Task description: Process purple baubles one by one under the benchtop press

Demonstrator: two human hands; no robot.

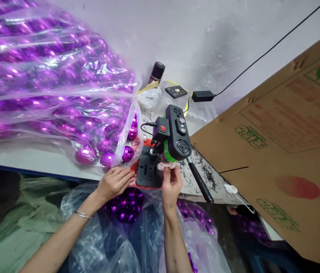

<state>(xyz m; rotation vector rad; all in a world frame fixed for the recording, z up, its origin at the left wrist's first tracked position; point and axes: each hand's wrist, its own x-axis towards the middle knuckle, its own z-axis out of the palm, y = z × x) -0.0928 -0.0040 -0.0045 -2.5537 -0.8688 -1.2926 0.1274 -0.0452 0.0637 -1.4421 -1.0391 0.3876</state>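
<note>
My right hand (pixel 172 185) pinches a crumpled pale pink piece of cloth or tissue (pixel 167 165) just under the green part of a small black bench machine (pixel 178 131). This machine has a red switch, a lever handle (pixel 201 182) and a slotted black base plate (pixel 149 170). To the left of the plate, my left hand (pixel 117 180) lies with fingers stretched out at the table's front edge, by the mouth of a clear plastic bag. Shiny purple mirrored balls (pixel 128 154) sit beside that hand. The fingertips' exact contact is unclear.
A large clear bag of purple balls (pixel 49 83) fills the left side. At the right leans a big cardboard box (pixel 276 151). Behind the machine are a spray can (pixel 156 72) and a black power adapter (pixel 203 96). Another ball bag (pixel 125 206) hangs below the edge.
</note>
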